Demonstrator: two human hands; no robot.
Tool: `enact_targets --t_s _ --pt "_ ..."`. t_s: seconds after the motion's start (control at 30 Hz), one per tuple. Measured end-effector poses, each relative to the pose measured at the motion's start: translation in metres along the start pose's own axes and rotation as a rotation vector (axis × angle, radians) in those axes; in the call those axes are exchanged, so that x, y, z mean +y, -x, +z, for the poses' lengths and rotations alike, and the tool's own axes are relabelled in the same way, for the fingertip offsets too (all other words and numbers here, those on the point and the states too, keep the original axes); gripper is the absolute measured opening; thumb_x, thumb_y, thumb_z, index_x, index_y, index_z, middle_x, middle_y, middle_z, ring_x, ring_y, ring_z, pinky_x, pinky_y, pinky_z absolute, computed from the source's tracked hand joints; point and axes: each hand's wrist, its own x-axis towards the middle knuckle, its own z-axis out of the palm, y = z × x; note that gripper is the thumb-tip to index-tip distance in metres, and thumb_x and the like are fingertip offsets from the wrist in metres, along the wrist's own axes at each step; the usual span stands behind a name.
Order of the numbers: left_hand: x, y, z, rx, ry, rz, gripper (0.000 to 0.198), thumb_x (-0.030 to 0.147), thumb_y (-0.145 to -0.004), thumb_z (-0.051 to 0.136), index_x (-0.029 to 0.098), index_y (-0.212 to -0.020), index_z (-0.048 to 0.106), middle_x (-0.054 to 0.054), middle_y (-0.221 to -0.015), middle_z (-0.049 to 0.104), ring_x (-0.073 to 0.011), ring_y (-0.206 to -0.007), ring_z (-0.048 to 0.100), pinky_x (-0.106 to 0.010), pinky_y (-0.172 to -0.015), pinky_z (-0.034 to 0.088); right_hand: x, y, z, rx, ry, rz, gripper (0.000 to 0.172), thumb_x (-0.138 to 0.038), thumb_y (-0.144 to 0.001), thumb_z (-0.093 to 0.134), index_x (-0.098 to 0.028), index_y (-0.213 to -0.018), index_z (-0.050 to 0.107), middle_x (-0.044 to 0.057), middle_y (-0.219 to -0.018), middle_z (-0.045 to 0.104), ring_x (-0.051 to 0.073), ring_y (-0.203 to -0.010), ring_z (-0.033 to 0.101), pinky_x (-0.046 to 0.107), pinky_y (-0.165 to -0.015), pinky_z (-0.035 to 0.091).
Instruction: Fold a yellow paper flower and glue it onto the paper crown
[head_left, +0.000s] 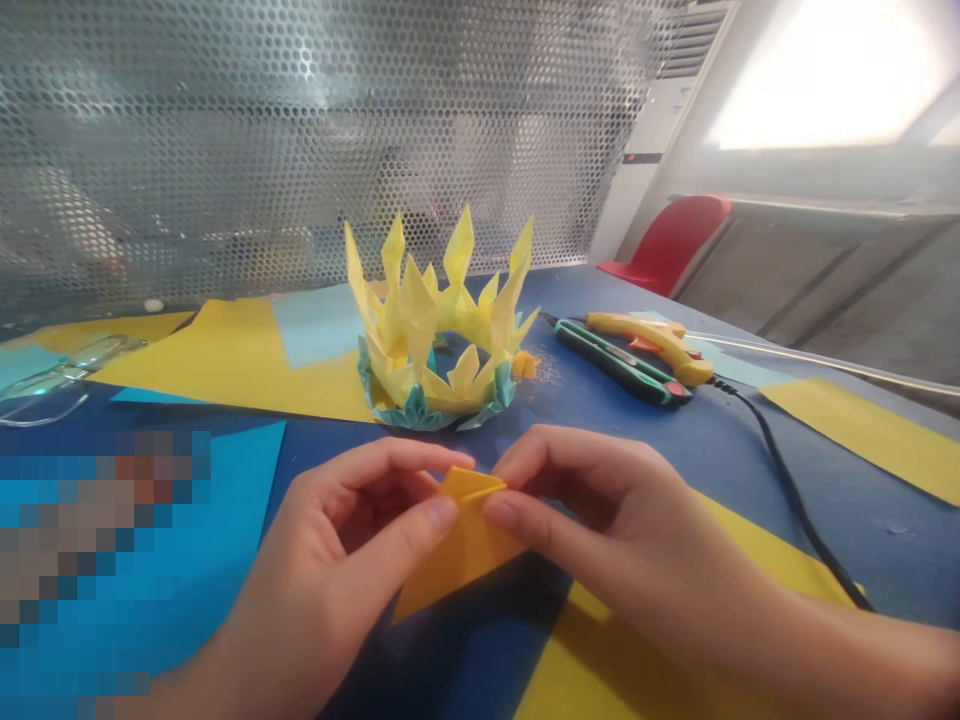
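Note:
Between my two hands is a small piece of folded orange-yellow paper [461,560], held just above the blue table. My left hand [352,540] pinches its upper left side between thumb and fingers. On the upper right edge, the thumb and forefinger of my right hand [600,510] are closed on the same paper. A folded-paper crown [420,310] stands beyond my hands, with tall pale yellow points and a light teal base. A small orange paper piece [526,365] lies against the crown's right side.
Yellow paper sheets [232,350] and a blue sheet [240,520] cover parts of the blue table [720,460]. A glue gun [652,340] with a black cord [780,470] lies beside a green-and-black utility knife [615,365]. Glasses [67,375] rest at left; a red chair [675,240] stands behind.

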Motion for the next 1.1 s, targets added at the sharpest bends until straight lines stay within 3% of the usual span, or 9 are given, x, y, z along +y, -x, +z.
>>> enact_targets --t_s 0.23,0.43,0.63,0.87,1.1 --pt "0.002 0.001 0.008 0.009 -0.001 0.009 0.019 0.014 -0.072 0.077 0.032 -0.071 0.080 0.007 -0.072 0.078 -0.0093 -0.068 0.071 -0.010 -0.063 0.055 0.001 0.002 -0.002 -0.028 0.008 -0.013 0.015 -0.024 -0.083 0.071 -0.017 -0.072 0.062 -0.003 -0.069 0.061 0.008 -0.064 0.054 0.016 -0.056 0.046" --pt "0.005 0.005 0.018 0.147 0.019 0.018 0.014 0.014 -0.064 0.079 0.029 -0.065 0.079 0.006 -0.061 0.073 -0.0089 -0.056 0.067 -0.009 -0.053 0.052 -0.001 0.002 -0.003 -0.059 -0.014 -0.008 0.020 -0.027 -0.083 0.073 -0.017 -0.070 0.062 -0.002 -0.066 0.059 0.010 -0.063 0.052 0.018 -0.056 0.045" --pt "0.007 0.005 0.019 0.168 0.005 0.050 0.012 0.018 -0.064 0.079 0.030 -0.063 0.079 0.005 -0.062 0.073 -0.0112 -0.057 0.068 -0.013 -0.053 0.054 -0.005 0.001 -0.004 -0.073 -0.057 0.026 0.027 -0.037 -0.081 0.078 -0.017 -0.069 0.064 -0.001 -0.066 0.060 0.011 -0.064 0.052 0.020 -0.057 0.044" --pt "0.004 0.005 0.017 0.194 0.000 0.048 0.010 0.020 -0.067 0.079 0.030 -0.069 0.080 0.003 -0.068 0.074 -0.0113 -0.057 0.065 -0.014 -0.051 0.054 -0.001 0.000 -0.003 -0.085 -0.154 0.083 0.027 -0.036 -0.076 0.083 -0.016 -0.074 0.065 -0.001 -0.069 0.062 0.010 -0.065 0.055 0.019 -0.058 0.046" --pt "0.008 0.002 0.017 0.140 0.036 0.026 0.008 0.017 -0.068 0.079 0.025 -0.068 0.077 0.003 -0.071 0.077 -0.0131 -0.067 0.073 -0.014 -0.063 0.058 0.000 0.001 -0.003 -0.025 -0.036 -0.062 0.015 -0.027 -0.077 0.083 -0.019 -0.081 0.071 0.000 -0.076 0.070 0.013 -0.072 0.063 0.021 -0.065 0.052"
